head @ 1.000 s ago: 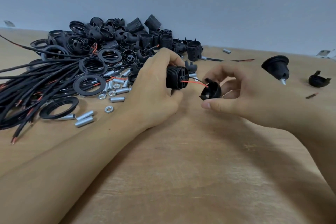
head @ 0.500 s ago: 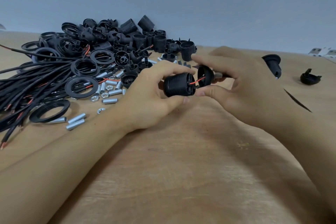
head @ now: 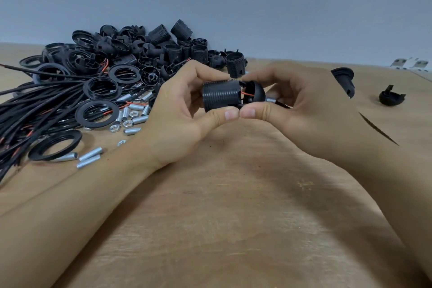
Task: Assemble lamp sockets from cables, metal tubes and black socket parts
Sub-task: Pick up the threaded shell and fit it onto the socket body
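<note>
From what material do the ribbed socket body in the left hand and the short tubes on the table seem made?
Ribbed socket body: probably moulded black plastic, dull sheen, sharp threads. Short tubes: apparently metal, silvery, reflecting light; which metal is unclear.

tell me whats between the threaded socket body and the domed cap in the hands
A narrow gap crossed by a red wire, between the threaded socket body and the domed cap, in the head view.

2 hands: left hand [head: 173,121], right hand [head: 311,110], 1 socket body [head: 221,97] and 1 cap [head: 254,94] between them. Pile [head: 140,54] at 10 o'clock: parts too many to count. Cables [head: 35,105] at 9: uncountable. 3 flat rings [head: 97,113] clear. About 9 tubes [head: 91,154], 4 nuts [head: 127,124]. 2 loose parts [head: 391,98] at 2 o'clock.
</note>
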`<action>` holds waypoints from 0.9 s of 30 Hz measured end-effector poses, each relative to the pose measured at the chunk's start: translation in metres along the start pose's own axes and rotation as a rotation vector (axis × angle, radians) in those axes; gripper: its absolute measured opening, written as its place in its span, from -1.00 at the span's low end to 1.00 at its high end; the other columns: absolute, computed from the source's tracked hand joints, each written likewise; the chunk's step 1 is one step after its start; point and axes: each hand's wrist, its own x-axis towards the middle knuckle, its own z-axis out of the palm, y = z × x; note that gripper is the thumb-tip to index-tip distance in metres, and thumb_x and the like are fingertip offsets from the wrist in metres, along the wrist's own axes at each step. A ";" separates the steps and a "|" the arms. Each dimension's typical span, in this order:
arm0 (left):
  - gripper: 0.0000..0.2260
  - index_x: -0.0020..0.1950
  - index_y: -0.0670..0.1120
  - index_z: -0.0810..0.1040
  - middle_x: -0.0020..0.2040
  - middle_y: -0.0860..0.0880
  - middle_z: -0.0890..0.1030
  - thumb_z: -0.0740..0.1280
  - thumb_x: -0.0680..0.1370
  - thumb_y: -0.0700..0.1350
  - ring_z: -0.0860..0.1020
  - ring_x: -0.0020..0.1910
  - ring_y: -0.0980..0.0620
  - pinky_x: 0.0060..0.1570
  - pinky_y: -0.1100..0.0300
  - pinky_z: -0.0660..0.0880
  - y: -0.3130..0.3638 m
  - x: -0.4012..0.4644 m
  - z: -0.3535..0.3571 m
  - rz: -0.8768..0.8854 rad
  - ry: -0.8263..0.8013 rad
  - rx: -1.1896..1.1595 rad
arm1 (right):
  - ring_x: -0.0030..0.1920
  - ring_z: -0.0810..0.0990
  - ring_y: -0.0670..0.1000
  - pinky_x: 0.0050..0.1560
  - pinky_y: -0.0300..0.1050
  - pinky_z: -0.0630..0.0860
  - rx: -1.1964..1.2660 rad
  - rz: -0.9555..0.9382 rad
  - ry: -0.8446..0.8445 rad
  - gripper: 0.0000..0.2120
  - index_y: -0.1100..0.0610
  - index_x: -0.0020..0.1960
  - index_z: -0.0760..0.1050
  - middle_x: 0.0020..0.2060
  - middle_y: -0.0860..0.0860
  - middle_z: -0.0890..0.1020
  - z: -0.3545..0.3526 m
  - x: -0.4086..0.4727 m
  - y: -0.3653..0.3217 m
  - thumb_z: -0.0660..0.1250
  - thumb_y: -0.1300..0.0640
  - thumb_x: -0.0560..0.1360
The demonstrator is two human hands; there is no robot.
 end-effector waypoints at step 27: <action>-0.85 -0.06 -0.02 0.52 -0.20 0.09 0.54 0.19 0.53 -0.04 0.50 -0.30 0.15 -0.37 0.22 0.44 -0.001 0.000 0.011 -0.283 0.175 -0.135 | -0.20 0.61 0.09 0.01 0.07 0.59 0.199 0.105 -0.087 -0.70 0.00 0.11 0.64 -0.13 0.05 0.70 0.021 -0.002 -0.008 0.52 0.07 0.38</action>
